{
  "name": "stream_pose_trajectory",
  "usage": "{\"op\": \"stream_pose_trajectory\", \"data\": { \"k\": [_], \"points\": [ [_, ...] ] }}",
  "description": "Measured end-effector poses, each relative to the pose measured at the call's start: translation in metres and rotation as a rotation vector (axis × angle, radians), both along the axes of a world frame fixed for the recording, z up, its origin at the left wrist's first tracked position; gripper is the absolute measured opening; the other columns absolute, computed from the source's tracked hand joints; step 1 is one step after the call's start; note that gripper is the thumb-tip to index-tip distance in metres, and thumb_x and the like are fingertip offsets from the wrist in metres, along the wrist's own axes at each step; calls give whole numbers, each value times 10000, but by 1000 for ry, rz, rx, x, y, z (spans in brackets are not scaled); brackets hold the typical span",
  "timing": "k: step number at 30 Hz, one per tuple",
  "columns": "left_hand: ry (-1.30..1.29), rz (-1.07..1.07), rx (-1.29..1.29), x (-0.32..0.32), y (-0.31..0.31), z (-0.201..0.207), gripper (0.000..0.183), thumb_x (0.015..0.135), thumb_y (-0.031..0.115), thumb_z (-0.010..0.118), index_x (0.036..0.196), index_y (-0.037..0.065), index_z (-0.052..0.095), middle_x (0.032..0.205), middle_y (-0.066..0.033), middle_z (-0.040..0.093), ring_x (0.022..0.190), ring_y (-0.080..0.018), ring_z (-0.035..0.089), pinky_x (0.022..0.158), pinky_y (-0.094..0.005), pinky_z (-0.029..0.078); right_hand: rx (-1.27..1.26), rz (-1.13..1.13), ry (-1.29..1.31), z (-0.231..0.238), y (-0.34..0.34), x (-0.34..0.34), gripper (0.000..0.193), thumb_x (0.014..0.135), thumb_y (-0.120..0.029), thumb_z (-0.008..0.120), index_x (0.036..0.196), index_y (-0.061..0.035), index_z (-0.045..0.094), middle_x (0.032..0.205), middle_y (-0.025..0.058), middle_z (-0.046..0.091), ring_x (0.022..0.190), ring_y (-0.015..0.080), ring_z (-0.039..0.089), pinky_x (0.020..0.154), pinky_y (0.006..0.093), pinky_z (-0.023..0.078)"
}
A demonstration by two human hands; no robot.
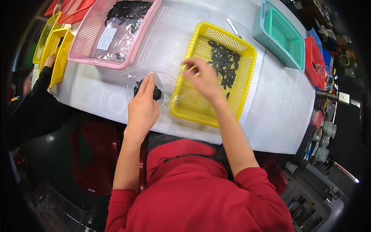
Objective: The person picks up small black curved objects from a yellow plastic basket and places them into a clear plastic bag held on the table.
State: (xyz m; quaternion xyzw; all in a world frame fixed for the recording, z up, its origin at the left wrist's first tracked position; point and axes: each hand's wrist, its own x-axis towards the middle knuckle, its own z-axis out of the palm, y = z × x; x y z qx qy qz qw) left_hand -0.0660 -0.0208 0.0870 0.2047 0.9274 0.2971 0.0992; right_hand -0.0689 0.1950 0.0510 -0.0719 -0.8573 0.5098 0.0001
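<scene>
Clear plastic bag (167, 79), containing small black elongated parts (157, 93), lies on the white-covered table (278, 108) between the pink perforated basket (94, 62) and the yellow perforated basket (247, 83), its film reaching toward the yellow basket's left rim. The left hand (143, 110) rests palm down over the bag, index and middle fingers extended side by side toward the table's far side; the thumb is hidden, so whether the hand pinches the film cannot be determined. The right hand (203, 77) is positioned above the left part of the yellow basket with its fingers bent; motion blur prevents determining whether it grasps anything. Loose black oblong pieces (226, 63) occupy the upper right portion of the yellow basket. The pink basket contains black strips (129, 9) and a clear bag bearing a white label (107, 38). A white marker (233, 28) lies just beyond the yellow basket's far rim. Farther right, a green basket (286, 34) sits nested in a blue-green basket (259, 28), beside a red basket (313, 65). At far left, a co-worker's hand (50, 60) touches a second yellow basket (62, 58).
</scene>
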Motion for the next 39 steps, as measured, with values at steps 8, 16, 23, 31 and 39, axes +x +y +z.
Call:
{"op": "stream_pose_trajectory", "data": {
  "k": [8, 16, 23, 31, 39],
  "points": [
    [6, 10, 9, 0, 0, -2, 654, 731, -74, 498, 1369, -11, 371, 1368, -237, 436, 929, -422, 601, 756, -461, 502, 973, -224, -103, -95, 89, -18, 299, 844, -202, 634, 1106, -58, 622, 1143, 112, 553, 1073, 309, 513, 898, 412, 446],
    [-170, 88, 22, -2, 2, 9, 705, 728, -124, 446, 1408, 43, 365, 1397, -204, 427, 1231, -375, 462, 911, -394, 449, 482, -261, -221, -87, 99, -12, 211, 830, -172, 640, 1031, -115, 672, 1043, 82, 589, 988, 278, 569, 846, 389, 469],
    [-151, 88, 31, -6, 2, 5, 707, 726, -135, 442, 1407, 41, 371, 1404, -193, 425, 1262, -363, 439, 947, -380, 433, 746, 51, -275, -70, 98, -32, 125, 792, -158, 667, 885, -78, 644, 963, 98, 632, 950, 294, 600, 790, 407, 476],
    [-156, 98, 37, -5, 3, 7, 707, 727, -134, 440, 1407, 48, 375, 1401, -194, 429, 1256, -363, 448, 934, -373, 438, 704, 261, -158, -83, 108, -51, 140, 800, -114, 647, 928, -89, 598, 991, 98, 622, 927, 309, 607, 756, 426, 478],
    [-161, 105, 54, -4, 2, 6, 690, 735, -112, 450, 1402, 57, 385, 1391, -211, 433, 1228, -365, 473, 875, -384, 465, 754, 256, -212, -73, 96, -42, 164, 803, -144, 667, 902, -46, 582, 963, 117, 627, 907, 312, 611, 732, 422, 483]
  ]
}}
